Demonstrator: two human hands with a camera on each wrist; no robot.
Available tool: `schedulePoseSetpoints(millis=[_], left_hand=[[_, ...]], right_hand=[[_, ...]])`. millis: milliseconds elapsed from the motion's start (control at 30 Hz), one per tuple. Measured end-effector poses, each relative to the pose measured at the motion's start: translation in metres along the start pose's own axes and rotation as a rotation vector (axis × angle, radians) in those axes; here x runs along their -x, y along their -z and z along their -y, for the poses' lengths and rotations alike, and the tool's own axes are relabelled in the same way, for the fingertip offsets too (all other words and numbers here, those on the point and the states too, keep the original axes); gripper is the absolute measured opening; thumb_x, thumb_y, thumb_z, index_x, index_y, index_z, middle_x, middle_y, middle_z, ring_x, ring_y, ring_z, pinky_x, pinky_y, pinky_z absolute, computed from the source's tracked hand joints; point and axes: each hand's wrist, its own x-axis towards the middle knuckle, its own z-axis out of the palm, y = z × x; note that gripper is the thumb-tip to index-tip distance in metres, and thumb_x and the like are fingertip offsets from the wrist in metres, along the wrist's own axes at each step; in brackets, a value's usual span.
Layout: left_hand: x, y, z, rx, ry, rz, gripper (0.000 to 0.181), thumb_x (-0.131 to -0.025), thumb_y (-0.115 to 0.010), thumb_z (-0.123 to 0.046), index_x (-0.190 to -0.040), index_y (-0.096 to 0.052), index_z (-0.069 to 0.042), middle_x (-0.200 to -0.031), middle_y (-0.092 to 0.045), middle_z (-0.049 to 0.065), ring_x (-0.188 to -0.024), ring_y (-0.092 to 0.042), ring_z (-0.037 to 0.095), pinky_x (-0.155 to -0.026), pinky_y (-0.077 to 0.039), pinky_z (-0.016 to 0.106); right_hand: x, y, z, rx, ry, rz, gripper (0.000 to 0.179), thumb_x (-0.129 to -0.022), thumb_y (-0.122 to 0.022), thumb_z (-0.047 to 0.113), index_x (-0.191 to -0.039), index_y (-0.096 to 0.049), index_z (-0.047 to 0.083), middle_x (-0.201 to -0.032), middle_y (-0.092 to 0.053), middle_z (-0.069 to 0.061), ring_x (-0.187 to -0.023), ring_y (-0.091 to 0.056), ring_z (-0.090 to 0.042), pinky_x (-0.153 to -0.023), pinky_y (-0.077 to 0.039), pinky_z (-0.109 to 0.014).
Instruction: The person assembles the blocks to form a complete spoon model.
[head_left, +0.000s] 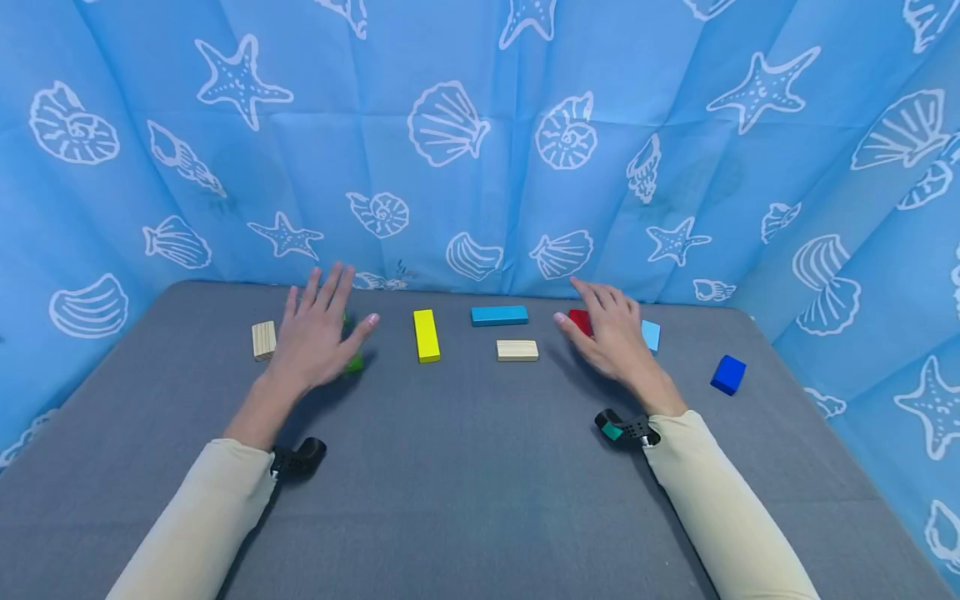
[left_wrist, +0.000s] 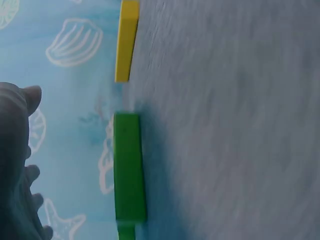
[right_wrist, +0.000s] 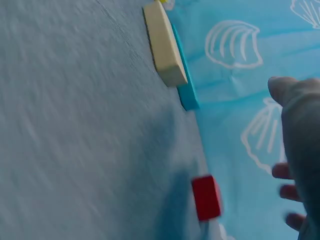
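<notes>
My left hand hovers palm down with fingers spread over a green block, mostly hidden under it in the head view. To its left lies a plain wooden block. A yellow block lies to the right of the left thumb. My right hand is held above the table, fingers extended, partly covering a red block. A light blue block peeks out at the right of that hand. Neither hand holds anything.
Between the hands, a teal-blue block lies behind another wooden block. A dark blue block sits at the far right. The grey table ends at a blue shell-patterned curtain. Each wrist wears a black strap.
</notes>
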Motion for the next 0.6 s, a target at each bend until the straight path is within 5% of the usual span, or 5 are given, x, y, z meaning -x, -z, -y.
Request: schedulePoseSetpoints(millis=[200, 300, 600], left_hand=[[0.0, -0.01, -0.013, 0.147, -0.062, 0.046, 0.085, -0.104, -0.043, -0.057, -0.163, -0.008, -0.005, -0.168, -0.011, 0.018, -0.154, -0.005, 0.041, -0.12, -0.008, 0.061], [-0.001, -0.014, -0.017, 0.207, -0.066, 0.085, 0.086, -0.104, -0.044, -0.057, -0.163, -0.009, -0.007, -0.168, -0.012, 0.018, -0.154, -0.006, 0.04, -0.12, -0.01, 0.059], [0.0, -0.02, -0.034, 0.427, -0.019, 0.204, 0.088, -0.1, -0.055, -0.055, -0.164, -0.01, -0.014, -0.169, -0.011, 0.016, -0.153, -0.011, 0.039, -0.118, -0.016, 0.062]], right_hand=[[0.001, -0.015, 0.014, -0.273, 0.048, 0.012, 0.045, -0.097, -0.07, 0.031, -0.131, -0.064, 0.001, -0.115, -0.065, -0.017, -0.103, -0.061, -0.032, -0.087, -0.049, -0.051], [0.002, -0.025, 0.018, -0.353, 0.072, 0.048, 0.041, -0.094, -0.074, 0.027, -0.125, -0.068, 0.001, -0.104, -0.066, -0.012, -0.086, -0.061, -0.024, -0.075, -0.05, -0.041], [0.007, -0.041, 0.023, -0.464, 0.034, 0.131, 0.045, -0.088, -0.081, 0.025, -0.126, -0.071, 0.005, -0.103, -0.061, -0.009, -0.086, -0.054, -0.023, -0.074, -0.045, -0.034]])
